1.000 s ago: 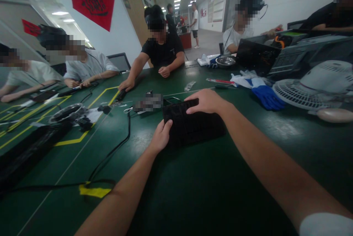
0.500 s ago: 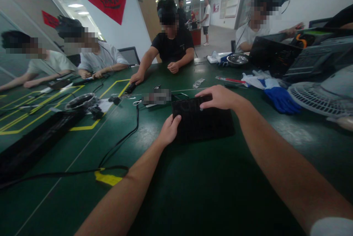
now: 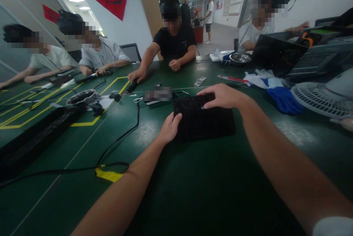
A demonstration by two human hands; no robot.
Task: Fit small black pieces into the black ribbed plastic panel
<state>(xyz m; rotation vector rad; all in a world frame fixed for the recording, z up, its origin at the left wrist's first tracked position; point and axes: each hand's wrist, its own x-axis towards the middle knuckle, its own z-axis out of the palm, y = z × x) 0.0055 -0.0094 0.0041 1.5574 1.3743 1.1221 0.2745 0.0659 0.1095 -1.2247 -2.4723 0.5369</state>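
A flat, black, rectangular case (image 3: 206,122) is tilted up above the table in front of me. My left hand (image 3: 170,127) grips its left edge, thumb on the near face and the other fingers mostly hidden behind. Over the top edge, toward the right, lies my right hand (image 3: 217,96), its fingers bent round a dark tab or flap beside a small shiny round spot. The dark surface makes it hard to tell how that flap is fastened.
A power strip (image 3: 157,95) with a black cable (image 3: 138,118) lies beyond the case. Blue-and-white gloves (image 3: 284,98), a white fan (image 3: 317,96) and a metal bowl (image 3: 240,58) are to the right. At left lies a long black tray (image 3: 35,136). Several people sit around the green table (image 3: 209,184).
The view has shifted slightly. Both hands keep their places on the case, which is tilted a little differently. The person opposite still holds a small black thing on the table.
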